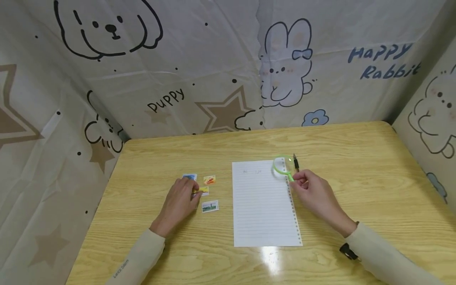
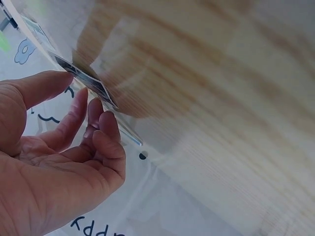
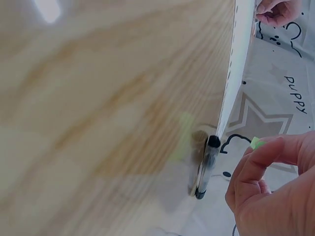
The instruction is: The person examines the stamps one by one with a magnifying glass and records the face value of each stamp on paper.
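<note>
1. Dark-printed stamp [image 2: 91,83]: left of the lined sheet [image 1: 263,206], just above or on the desk [image 1: 338,154]; exact clearance can't be told. Likely feather-light, thin, flexible, easy to crease; best taken by the edges, off the print.
2. Its orientation: nearly edge-on from the head view, long axis roughly crosswise to the sheet's long sides, one end toward the sheet.
3. Left hand [image 1: 179,198]: thumb and index appear to pinch that stamp, other fingers curled in.
4. Magnifier [image 1: 287,173]: lens over the sheet's far right corner, handle running toward the person and rightward. Probably light and rigid, lens prone to smudging; handle is the place to grip.
5. Right hand [image 1: 317,194]: fingertips pinch the handle, just right of the sheet.
6. Other stamps, all left of the sheet: blue [image 1: 190,176] farthest out, partly covered; orange [image 1: 209,180], yellow [image 1: 204,190] and green [image 1: 210,206] nearer.
7. Pen [image 1: 296,163]: just right of the sheet's far right corner, lengthwise roughly along its side.
</note>
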The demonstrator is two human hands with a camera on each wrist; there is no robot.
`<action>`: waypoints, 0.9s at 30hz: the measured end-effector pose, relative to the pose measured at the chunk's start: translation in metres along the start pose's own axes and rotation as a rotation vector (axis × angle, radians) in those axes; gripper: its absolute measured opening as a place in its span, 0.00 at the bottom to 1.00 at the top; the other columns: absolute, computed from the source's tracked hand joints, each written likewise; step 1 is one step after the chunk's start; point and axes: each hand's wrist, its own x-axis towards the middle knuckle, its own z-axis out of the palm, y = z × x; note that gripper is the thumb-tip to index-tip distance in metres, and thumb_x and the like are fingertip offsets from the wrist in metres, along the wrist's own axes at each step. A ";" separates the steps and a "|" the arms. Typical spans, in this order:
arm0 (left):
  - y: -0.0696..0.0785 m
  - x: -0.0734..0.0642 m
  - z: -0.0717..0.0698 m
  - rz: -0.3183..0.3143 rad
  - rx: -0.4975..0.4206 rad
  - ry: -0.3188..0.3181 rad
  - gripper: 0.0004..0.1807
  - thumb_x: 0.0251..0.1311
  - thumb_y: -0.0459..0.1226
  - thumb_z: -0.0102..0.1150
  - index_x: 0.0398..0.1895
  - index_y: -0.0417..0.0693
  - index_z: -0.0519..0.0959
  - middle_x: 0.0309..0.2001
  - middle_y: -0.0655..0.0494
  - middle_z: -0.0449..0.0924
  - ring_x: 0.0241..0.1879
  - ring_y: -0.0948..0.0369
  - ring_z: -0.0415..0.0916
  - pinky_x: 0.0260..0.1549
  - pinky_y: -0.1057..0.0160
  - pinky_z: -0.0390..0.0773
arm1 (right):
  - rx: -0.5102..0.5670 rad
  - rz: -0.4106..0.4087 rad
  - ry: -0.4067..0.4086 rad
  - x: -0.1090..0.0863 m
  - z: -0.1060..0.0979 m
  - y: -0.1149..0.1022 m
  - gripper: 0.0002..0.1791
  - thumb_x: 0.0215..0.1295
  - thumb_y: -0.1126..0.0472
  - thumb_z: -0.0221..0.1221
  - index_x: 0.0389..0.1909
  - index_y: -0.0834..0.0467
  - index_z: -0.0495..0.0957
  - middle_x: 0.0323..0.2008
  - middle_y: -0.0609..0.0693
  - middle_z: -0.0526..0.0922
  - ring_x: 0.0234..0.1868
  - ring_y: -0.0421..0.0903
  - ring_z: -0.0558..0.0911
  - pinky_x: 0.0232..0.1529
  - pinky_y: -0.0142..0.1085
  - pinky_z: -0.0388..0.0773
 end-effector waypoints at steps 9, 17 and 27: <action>-0.001 0.000 0.000 -0.008 0.003 -0.012 0.09 0.68 0.33 0.75 0.40 0.41 0.82 0.39 0.49 0.78 0.40 0.48 0.74 0.40 0.50 0.75 | -0.012 0.075 -0.016 -0.003 -0.016 0.014 0.15 0.78 0.58 0.65 0.54 0.66 0.81 0.40 0.54 0.83 0.36 0.48 0.78 0.34 0.35 0.74; -0.001 -0.002 -0.002 0.042 0.009 0.015 0.09 0.68 0.33 0.75 0.40 0.41 0.81 0.39 0.49 0.78 0.38 0.49 0.72 0.39 0.51 0.74 | -0.019 0.129 -0.026 -0.002 -0.028 0.029 0.17 0.77 0.58 0.64 0.54 0.67 0.79 0.40 0.55 0.82 0.33 0.47 0.79 0.30 0.35 0.74; -0.002 -0.001 -0.003 0.044 -0.017 0.010 0.08 0.70 0.34 0.73 0.42 0.40 0.82 0.42 0.48 0.79 0.41 0.49 0.72 0.41 0.50 0.77 | -0.033 0.154 -0.051 -0.003 -0.040 0.045 0.16 0.77 0.60 0.61 0.55 0.69 0.77 0.37 0.54 0.83 0.27 0.47 0.82 0.26 0.36 0.74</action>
